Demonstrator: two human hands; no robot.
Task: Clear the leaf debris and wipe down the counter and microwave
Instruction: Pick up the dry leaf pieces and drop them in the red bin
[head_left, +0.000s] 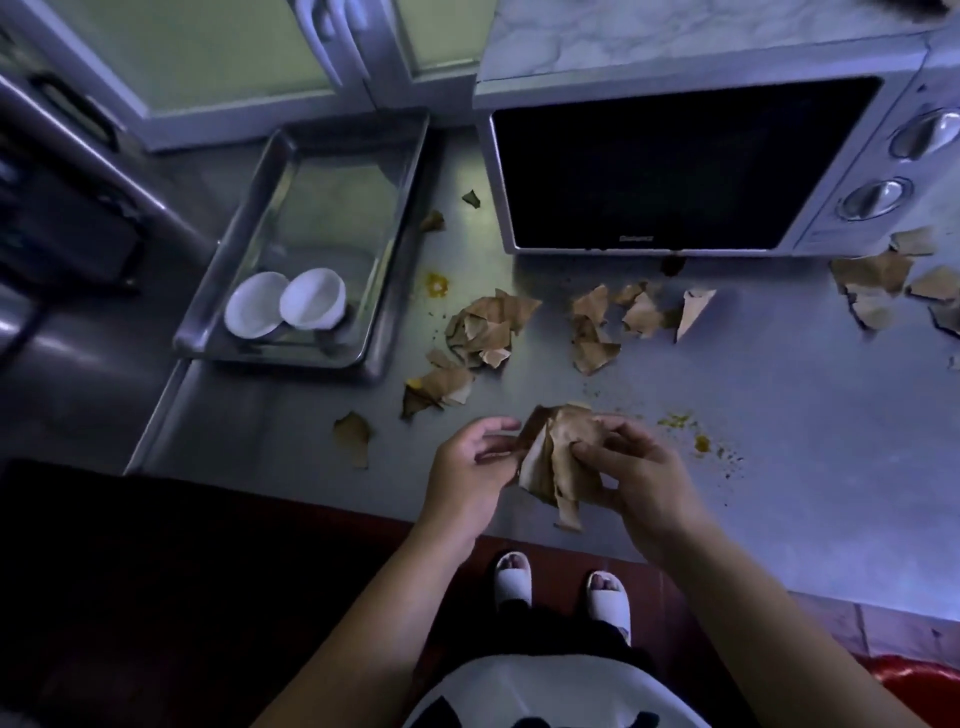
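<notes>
Brown leaf wad (556, 462) above counter (779, 415) edge: right hand (639, 478) pinches it; left hand (472, 462) fingers loosely spread, touching. Risk: brittle fragments crumbling floorward. Other leaves (488, 327) lie near microwave (675, 166).

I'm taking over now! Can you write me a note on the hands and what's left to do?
Right hand grips a bunch of dry leaf pieces; left hand is open beside it.
Loose leaf scraps lie on the counter before the microwave; another leaf pile sits far right.
Yellow stains mark the counter.
Done: one handful gathered.
Left: other leaves, all wiping. No cloth in view.
</notes>
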